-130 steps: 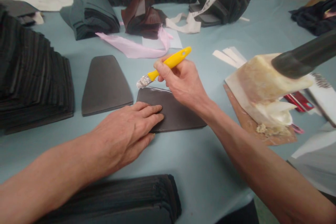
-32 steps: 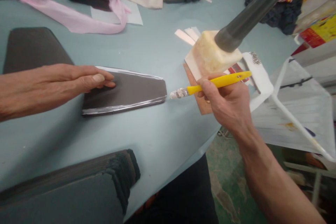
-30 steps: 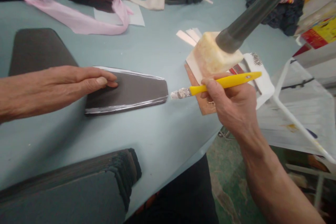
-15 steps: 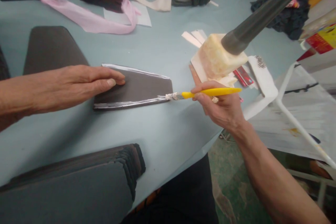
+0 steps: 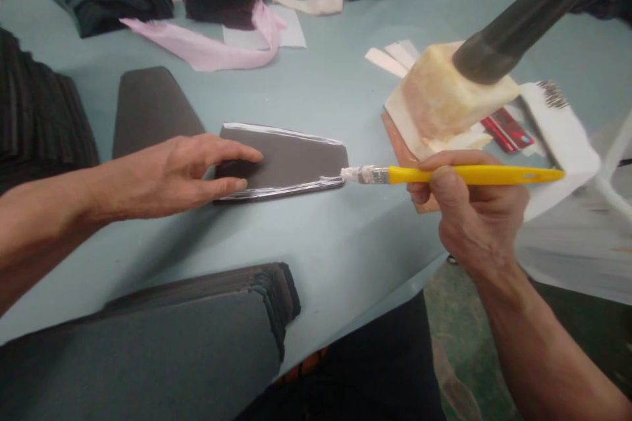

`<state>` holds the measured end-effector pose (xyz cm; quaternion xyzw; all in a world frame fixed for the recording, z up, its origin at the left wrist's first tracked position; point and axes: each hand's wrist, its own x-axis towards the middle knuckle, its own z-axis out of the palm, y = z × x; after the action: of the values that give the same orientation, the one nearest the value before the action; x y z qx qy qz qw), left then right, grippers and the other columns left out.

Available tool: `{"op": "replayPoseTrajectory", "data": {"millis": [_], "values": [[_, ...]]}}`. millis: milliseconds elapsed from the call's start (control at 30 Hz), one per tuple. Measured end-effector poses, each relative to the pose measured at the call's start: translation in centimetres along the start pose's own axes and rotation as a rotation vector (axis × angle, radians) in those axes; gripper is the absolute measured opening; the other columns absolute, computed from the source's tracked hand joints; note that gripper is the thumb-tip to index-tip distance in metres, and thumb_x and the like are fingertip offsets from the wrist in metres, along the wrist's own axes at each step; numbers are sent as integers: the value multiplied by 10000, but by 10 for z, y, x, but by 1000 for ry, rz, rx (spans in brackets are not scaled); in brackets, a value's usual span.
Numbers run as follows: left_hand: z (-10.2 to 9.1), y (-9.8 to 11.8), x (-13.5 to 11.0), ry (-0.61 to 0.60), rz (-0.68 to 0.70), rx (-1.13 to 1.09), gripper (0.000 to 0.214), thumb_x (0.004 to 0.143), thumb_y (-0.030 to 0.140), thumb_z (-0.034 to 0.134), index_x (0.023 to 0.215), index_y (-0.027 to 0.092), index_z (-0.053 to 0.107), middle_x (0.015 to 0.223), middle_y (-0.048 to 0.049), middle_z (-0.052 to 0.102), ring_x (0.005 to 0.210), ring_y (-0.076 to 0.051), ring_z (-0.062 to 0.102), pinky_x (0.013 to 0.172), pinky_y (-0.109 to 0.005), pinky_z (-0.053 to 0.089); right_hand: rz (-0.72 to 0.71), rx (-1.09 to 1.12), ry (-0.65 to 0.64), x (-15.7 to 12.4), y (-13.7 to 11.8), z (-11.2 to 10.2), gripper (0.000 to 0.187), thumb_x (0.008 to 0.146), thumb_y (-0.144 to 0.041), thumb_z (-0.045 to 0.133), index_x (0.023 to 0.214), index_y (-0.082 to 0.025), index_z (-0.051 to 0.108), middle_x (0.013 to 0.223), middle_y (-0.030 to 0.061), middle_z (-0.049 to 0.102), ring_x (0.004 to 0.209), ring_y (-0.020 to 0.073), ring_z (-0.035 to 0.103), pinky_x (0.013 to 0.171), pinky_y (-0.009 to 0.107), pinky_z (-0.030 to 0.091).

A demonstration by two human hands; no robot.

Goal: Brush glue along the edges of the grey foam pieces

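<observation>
A dark grey tapered panel (image 5: 291,158) lies flat with white paste streaked along its two long edges. Over its left end is my left hand (image 5: 197,168), thumb and fingers apart, holding nothing. My right hand (image 5: 474,210) grips a paintbrush (image 5: 419,175) by its yellow handle. The white-coated bristles are at the panel's narrow right end, by the lower corner; whether they touch it I cannot tell. Behind my left hand another dark panel (image 5: 151,105) rests on the table, partly covered by it.
Beyond my right hand stands a cream block-shaped container (image 5: 444,99) with a thick dark handle (image 5: 523,20) slanting up. Stacks of dark panels are at the near left (image 5: 148,355) and far left (image 5: 39,105). A pink fabric strip (image 5: 212,56) lies at the back.
The brush has drawn slightly away from the panel's lower edge, rightward. My left thumb and fingers have spread wider. The whole view has shifted, moving the table things rightward.
</observation>
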<state>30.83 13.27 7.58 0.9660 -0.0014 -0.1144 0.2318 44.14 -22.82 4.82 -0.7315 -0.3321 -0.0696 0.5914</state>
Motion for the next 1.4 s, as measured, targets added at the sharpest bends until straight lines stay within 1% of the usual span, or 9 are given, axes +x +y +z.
{"op": "replayPoseTrajectory", "data": {"millis": [167,300,467,633,800,967,1133,1300,1400], "values": [[12,-3,1,68,230,100,647,985,689,540,1382,202,694,1456,-113,691,1307,-326,640,1228,-515,485,75,43,57,-13,-1,0,197,1007,-412,751,948,-228,790,721,-21,706,571,95,641,537,224,558],[14,-9,2,66,223,106,650,944,688,608,1396,227,688,1476,-130,662,1326,-370,632,1210,-554,506,110,29,84,-21,2,2,205,1008,-410,752,936,-224,799,713,-24,714,577,90,652,554,216,574],[2,-11,3,44,203,46,663,883,692,696,1392,268,690,1397,-109,715,1244,-356,684,1170,-499,540,154,60,76,-26,4,5,235,1020,-433,740,939,-221,799,694,-31,717,583,79,654,583,199,579],[-3,1,2,39,171,108,582,910,560,614,1386,232,679,1231,-98,761,1042,-296,723,1052,-455,590,205,142,95,-32,4,5,272,1005,-473,756,925,-215,788,711,-26,719,587,78,657,581,196,575],[7,11,3,70,163,232,448,935,388,488,1323,218,634,1336,-124,721,1237,-322,690,1114,-477,564,255,266,147,-39,1,8,267,1009,-483,748,965,-221,774,703,-30,713,580,87,653,560,206,556],[8,16,2,185,125,322,172,929,316,488,1064,230,550,1185,-126,698,1080,-316,682,947,-492,585,92,350,218,-39,-18,8,139,1054,-368,692,1020,-239,731,680,-47,696,546,95,635,487,213,500],[-13,29,-15,412,146,407,72,958,307,492,996,247,481,1093,-99,663,1050,-298,652,904,-451,552,-54,180,201,-41,-32,-1,120,1091,-243,602,1118,-295,707,678,-60,729,499,112,645,462,237,499],[-31,48,-59,617,182,451,85,1007,356,512,1009,273,494,1155,-66,690,1063,-261,675,919,-404,550,-202,-131,155,-33,-34,-8,70,1023,-196,691,1062,-255,690,849,-24,813,569,104,694,573,242,582],[-32,61,-96,721,163,405,126,991,422,586,1012,309,535,1196,-27,719,1064,-255,698,947,-403,563,-349,-239,161,-22,-45,-4,199,934,-179,791,1034,-247,633,924,9,837,728,146,793,653,256,625]]}}
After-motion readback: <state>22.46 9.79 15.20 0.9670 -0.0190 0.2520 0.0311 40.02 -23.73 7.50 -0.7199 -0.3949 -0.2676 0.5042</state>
